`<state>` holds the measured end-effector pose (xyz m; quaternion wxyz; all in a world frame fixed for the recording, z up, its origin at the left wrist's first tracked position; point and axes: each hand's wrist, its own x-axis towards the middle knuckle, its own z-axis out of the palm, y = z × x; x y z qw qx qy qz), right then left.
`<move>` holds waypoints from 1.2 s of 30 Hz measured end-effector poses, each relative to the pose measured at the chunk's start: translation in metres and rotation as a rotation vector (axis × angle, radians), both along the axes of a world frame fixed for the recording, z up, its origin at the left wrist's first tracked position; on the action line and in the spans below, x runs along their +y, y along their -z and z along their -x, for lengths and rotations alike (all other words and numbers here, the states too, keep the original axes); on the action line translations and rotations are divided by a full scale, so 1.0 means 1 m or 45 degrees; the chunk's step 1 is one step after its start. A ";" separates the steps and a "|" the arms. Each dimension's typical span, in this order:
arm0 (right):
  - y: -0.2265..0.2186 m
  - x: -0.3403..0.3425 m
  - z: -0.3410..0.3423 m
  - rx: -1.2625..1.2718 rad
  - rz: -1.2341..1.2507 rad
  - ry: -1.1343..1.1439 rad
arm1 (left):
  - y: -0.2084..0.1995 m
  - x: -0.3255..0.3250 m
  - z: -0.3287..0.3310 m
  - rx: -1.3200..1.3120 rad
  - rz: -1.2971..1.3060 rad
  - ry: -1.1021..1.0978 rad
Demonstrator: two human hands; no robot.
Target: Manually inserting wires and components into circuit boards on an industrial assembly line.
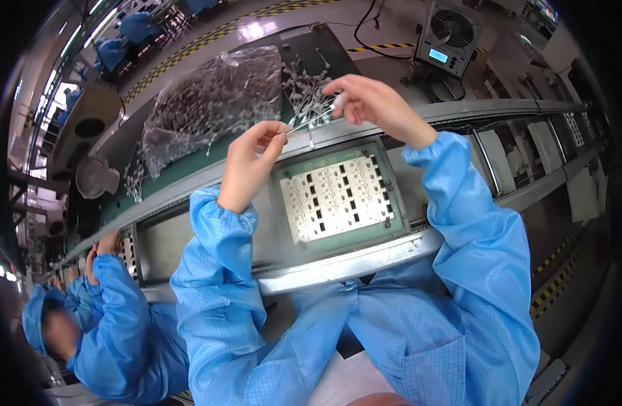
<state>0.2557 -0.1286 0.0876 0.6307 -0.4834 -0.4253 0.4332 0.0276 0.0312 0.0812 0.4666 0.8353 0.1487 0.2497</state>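
Note:
A thin whitish cable stretches between my two hands above the conveyor's far rail. My left hand pinches its near end between thumb and forefinger. At the other end, a small white connector sits at the fingertips of my right hand, whose fingers are curled around it. Below my hands lies a white circuit board panel with rows of black parts, set in a green carrier. A loose pile of similar grey-white cables lies just beyond my hands.
A clear plastic bag full of cables lies on the green bench beyond the rail. At the far right stands a fan unit with a lit display. The conveyor's metal near rail runs before me. To my left sits a co-worker in blue.

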 end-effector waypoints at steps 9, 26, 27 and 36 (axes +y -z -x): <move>0.030 -0.001 0.082 -0.355 -0.087 0.236 | 0.026 -0.022 0.053 -0.348 -0.890 -0.424; 0.044 0.004 0.134 -0.105 0.002 0.023 | 0.049 -0.044 0.057 -0.453 -0.937 -0.160; 0.041 0.002 0.132 -0.114 -0.001 -0.003 | 0.051 -0.042 0.057 -0.483 -0.922 -0.166; 0.046 0.066 0.032 -1.594 0.162 0.742 | 0.044 -0.014 0.053 -0.494 -0.526 -0.339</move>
